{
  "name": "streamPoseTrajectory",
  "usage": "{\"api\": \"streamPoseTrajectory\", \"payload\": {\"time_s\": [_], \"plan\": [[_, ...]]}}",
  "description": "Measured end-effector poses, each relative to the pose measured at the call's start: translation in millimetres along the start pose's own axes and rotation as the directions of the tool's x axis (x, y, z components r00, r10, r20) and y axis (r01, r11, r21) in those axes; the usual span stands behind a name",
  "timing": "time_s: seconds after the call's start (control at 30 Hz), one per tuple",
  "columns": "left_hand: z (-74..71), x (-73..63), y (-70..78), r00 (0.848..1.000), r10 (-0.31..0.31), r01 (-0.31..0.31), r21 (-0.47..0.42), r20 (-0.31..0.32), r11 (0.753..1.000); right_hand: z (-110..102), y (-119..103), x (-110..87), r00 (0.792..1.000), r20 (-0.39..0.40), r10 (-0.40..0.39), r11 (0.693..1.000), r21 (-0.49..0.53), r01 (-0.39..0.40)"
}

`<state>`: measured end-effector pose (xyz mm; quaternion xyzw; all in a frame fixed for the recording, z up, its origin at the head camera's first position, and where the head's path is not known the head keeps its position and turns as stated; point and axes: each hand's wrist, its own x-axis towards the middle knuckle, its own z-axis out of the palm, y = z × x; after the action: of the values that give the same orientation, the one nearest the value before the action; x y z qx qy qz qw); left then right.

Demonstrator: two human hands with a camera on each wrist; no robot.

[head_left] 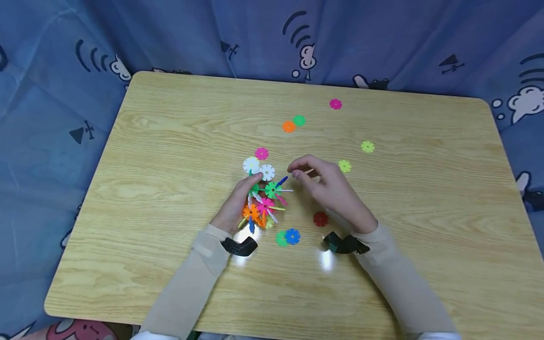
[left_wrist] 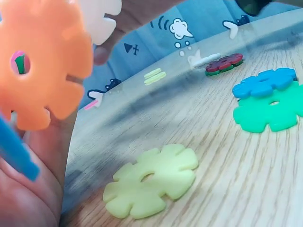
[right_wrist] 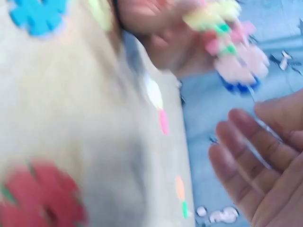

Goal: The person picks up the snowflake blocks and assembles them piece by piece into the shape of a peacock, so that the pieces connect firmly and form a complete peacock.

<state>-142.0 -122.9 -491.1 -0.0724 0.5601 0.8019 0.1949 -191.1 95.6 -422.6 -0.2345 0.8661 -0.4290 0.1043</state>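
My left hand [head_left: 234, 202] holds a cluster of interlocking plastic flower discs [head_left: 265, 206], slotted together in green, pink, orange, white, blue and yellow. In the left wrist view an orange disc [left_wrist: 49, 61] of this cluster is close to the camera, in front of the palm [left_wrist: 23, 203]. My right hand [head_left: 329, 186] hovers just right of the cluster, apart from it. Its fingers [right_wrist: 236, 137] are loosely bent in the right wrist view, and no piece shows between them. That view is blurred. A few of the left fingers are hidden behind the cluster.
White discs [head_left: 267, 172] and a pink disc [head_left: 261, 153] lie beyond the left hand. Nearer are a blue disc [head_left: 293, 236] overlapping a green one [head_left: 281, 239], and a dark red disc [head_left: 320, 218]. Several others, including an orange disc [head_left: 288, 126], are scattered farther back.
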Motion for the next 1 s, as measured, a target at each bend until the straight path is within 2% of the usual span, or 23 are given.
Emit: {"api": "streamPoseTrajectory", "payload": {"time_s": [0.07,0.13,0.27,0.37,0.5,0.6,0.8,0.87,1.0], "plan": [[0.4,0.1,-0.9,1.0,0.006,-0.006,-0.02,-0.01,1.0,-11.3,7.0,1.8,0.997,-0.032,0.069,0.996,-0.059,-0.07],[1.0,0.0,-1.6,1.0,0.01,-0.01,-0.054,-0.003,0.998,-24.1,17.6,3.4,0.988,-0.058,0.14,0.979,-0.145,-0.147],[2.3,-0.1,-2.6,1.0,0.013,-0.011,-0.13,0.019,0.991,-49.7,40.0,4.0,0.959,-0.081,0.273,0.903,-0.322,-0.284],[2.6,-0.1,-2.4,0.999,0.011,-0.006,-0.159,0.032,0.987,-65.2,52.2,1.4,0.937,-0.058,0.343,0.853,-0.399,-0.337],[2.2,-0.7,-1.2,0.999,0.005,0.002,-0.169,0.042,0.986,-75.0,59.9,-0.5,0.92,0.018,0.392,0.821,-0.458,-0.341],[1.4,-1.8,-0.2,0.999,0.002,0.004,-0.152,0.039,0.988,-73.5,61.0,1.1,0.917,0.057,0.395,0.819,-0.475,-0.323],[0.5,-2.7,2.0,1.0,-0.003,0.005,-0.096,0.02,0.995,-67.1,61.7,4.1,0.92,0.047,0.39,0.826,-0.46,-0.327],[0.7,-2.5,2.1,1.0,-0.006,0.009,-0.11,0.026,0.994,-64.8,62.6,4.8,0.927,0.033,0.375,0.836,-0.444,-0.322],[1.6,-1.3,1.5,1.0,-0.004,0.009,-0.16,0.031,0.987,-57.3,62.3,6.2,0.953,0.008,0.302,0.881,-0.384,-0.276]]}}
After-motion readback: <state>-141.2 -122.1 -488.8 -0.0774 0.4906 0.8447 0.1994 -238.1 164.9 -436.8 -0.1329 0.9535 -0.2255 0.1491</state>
